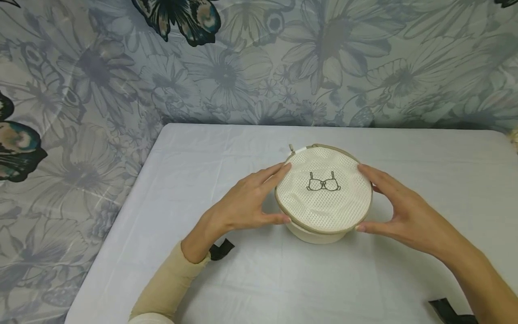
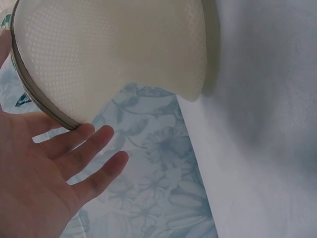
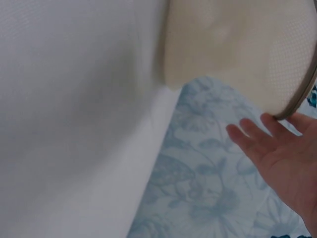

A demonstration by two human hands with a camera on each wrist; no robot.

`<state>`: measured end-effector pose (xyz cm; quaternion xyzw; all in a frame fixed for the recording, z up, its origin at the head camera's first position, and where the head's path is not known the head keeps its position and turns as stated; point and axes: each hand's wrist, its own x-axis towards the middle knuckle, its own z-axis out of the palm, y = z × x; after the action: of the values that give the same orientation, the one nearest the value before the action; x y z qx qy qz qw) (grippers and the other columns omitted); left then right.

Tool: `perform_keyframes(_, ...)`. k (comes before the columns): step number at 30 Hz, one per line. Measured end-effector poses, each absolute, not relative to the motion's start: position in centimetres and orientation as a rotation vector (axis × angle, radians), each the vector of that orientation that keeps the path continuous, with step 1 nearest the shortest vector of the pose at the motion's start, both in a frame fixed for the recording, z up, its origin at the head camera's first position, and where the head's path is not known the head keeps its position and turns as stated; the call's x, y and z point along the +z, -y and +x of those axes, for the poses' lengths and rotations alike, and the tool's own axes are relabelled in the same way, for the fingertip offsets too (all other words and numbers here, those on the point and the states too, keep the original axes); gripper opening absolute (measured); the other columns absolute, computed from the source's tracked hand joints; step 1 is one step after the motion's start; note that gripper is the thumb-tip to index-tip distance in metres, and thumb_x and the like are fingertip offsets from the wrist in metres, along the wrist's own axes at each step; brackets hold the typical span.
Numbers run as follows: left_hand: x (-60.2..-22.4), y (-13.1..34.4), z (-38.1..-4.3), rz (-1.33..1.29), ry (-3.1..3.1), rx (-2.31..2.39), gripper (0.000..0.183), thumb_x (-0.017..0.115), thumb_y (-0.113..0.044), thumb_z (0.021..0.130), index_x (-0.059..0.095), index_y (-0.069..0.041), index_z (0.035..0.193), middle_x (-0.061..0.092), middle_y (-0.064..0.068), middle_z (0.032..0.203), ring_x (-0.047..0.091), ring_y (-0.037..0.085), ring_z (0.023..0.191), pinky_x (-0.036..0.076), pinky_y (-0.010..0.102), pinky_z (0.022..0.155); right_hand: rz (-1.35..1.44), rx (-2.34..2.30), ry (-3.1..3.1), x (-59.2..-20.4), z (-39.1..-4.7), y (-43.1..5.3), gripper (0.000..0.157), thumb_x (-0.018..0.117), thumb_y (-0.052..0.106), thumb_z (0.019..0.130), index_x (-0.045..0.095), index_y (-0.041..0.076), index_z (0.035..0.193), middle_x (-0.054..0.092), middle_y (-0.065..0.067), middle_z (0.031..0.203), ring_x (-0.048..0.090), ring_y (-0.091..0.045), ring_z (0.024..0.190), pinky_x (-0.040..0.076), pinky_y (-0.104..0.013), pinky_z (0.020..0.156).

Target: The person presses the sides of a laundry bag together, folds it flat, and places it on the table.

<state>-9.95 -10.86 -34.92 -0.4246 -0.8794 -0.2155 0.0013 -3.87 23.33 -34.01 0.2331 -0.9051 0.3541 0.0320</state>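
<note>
A round cream mesh laundry bag [image 1: 323, 207] with a bra drawing on its lid stands upright on the white-covered table. A tan zipper edge [image 2: 42, 101] runs round its top, and the zipper pull [image 1: 291, 148] is at the back left. My left hand [image 1: 247, 198] touches the left of the rim, thumb in front and fingers farther back. On the opposite side my right hand [image 1: 408, 216] touches the rim the same way. Both wrist views show spread, fairly straight fingers, with fingertips against the zipper edge and others free of the bag. The bag's contents are hidden.
The white tablecloth [image 1: 251, 279] covers the table around the bag. Behind and left hangs a floral, butterfly-printed backdrop [image 1: 226, 76]. A black strap [image 1: 221, 249] sticks out by the left wrist, and another black strap [image 1: 449, 310] by the right forearm.
</note>
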Motion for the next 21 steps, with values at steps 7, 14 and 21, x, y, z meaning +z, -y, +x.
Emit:
perform_keyframes(7,-35.2,10.5,-10.0,-1.361,2.761,-0.602,0.110,0.067,-0.068,0.082,0.012,-0.015,0.161,0.026,0.010,0.162,0.036,0.024,0.143,0.038,0.044,0.111,0.754,1.066,2.784,-34.6,-4.0,-23.1,0.129,0.099,0.025,0.056,0.023,0.021,0.160,0.029,-0.003,0.160,0.037,0.008,0.127,0.020,-0.003,0.103)
perform_keyframes(14,-35.4,10.0,-10.0,-1.356,2.813,-0.574,0.114,0.066,-0.071,0.081,0.007,-0.015,0.161,0.018,0.007,0.164,0.029,0.021,0.146,0.034,0.042,0.113,0.753,1.058,2.835,-35.2,-4.1,-23.1,0.130,0.097,0.033,0.059,0.017,0.022,0.161,0.024,-0.006,0.163,0.026,-0.018,0.146,0.016,-0.009,0.108)
perform_keyframes(21,-35.6,9.8,-10.0,-1.348,2.815,-0.568,0.118,0.067,-0.072,0.078,0.006,-0.015,0.161,0.016,0.006,0.165,0.028,0.020,0.147,0.034,0.041,0.113,0.786,1.040,2.836,-35.6,-4.2,-23.3,0.129,0.096,0.036,0.060,0.017,0.019,0.161,0.024,-0.013,0.162,0.028,-0.029,0.146,0.014,-0.009,0.108)
